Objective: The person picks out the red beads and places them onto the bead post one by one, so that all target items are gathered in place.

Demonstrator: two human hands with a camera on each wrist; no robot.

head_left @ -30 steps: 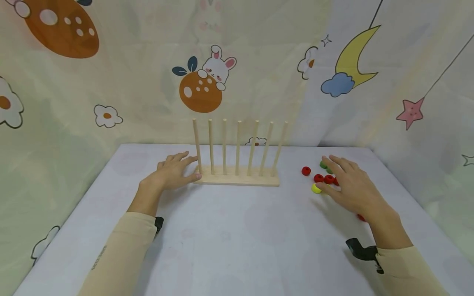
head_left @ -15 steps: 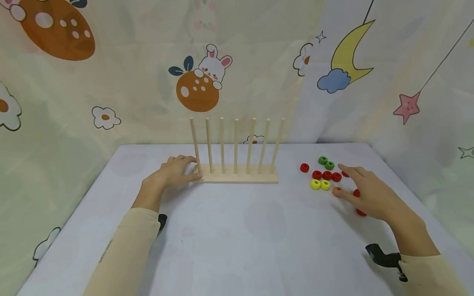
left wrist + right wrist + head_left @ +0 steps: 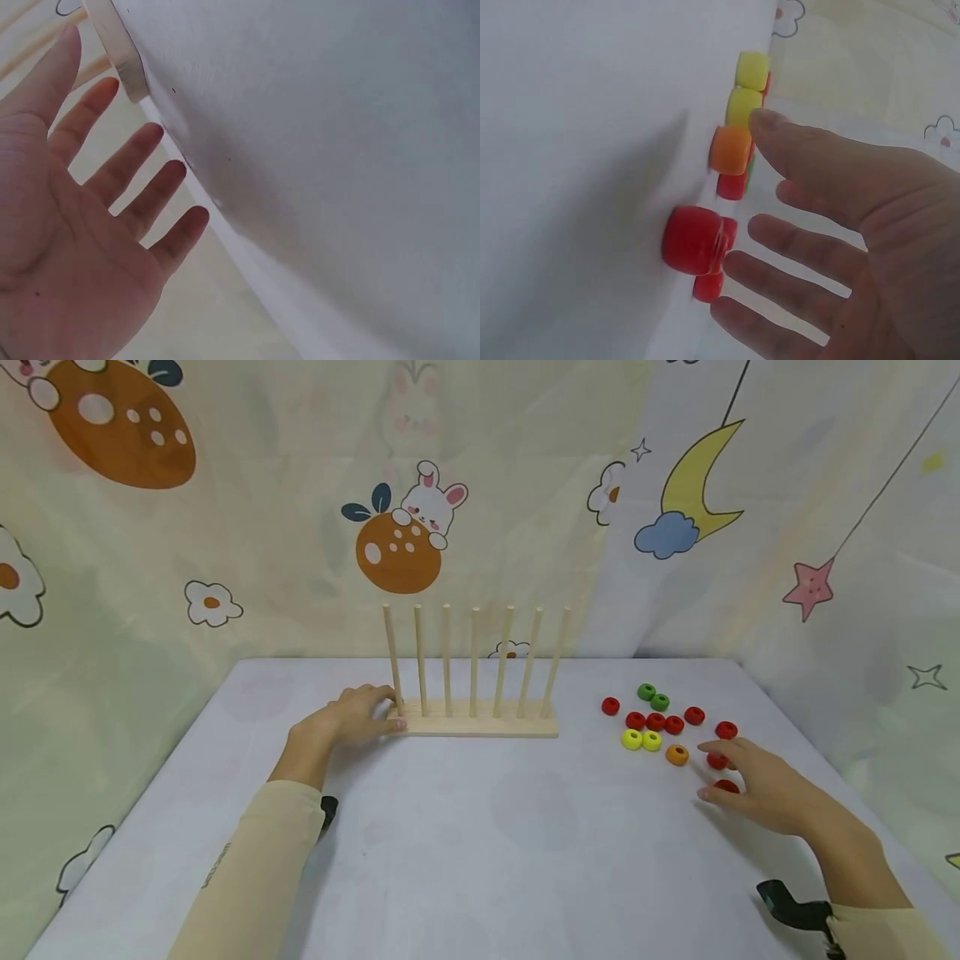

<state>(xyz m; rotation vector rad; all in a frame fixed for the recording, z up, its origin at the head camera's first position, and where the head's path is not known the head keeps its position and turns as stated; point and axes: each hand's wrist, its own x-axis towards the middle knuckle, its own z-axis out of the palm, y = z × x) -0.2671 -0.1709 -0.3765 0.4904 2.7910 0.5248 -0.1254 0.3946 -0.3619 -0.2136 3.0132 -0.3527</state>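
At the left end of a pale wooden peg rack (image 3: 487, 727) is my left hand (image 3: 341, 720), its thumb at the front corner of the base. The left wrist view shows its fingers spread beside the end of the rack base (image 3: 120, 56). My right hand (image 3: 776, 789) hovers around the nearest red beads, thumb and fingers apart, holding nothing. One red bead (image 3: 692, 240) lies close to its fingertips in the right wrist view. An orange bead (image 3: 677, 755) sits just left of that hand. Upright bare pegs (image 3: 474, 664) rise from the rack.
Several red beads (image 3: 656, 722), two yellow beads (image 3: 632, 739) and two green beads (image 3: 647, 692) lie loose on the right of the white table (image 3: 480, 860). A printed cloth (image 3: 285, 510) hangs behind the table's back edge.
My right hand has drawn back toward the near right, from over the bead cluster to the nearest red beads, uncovering the others. My left hand stays at the rack's end.
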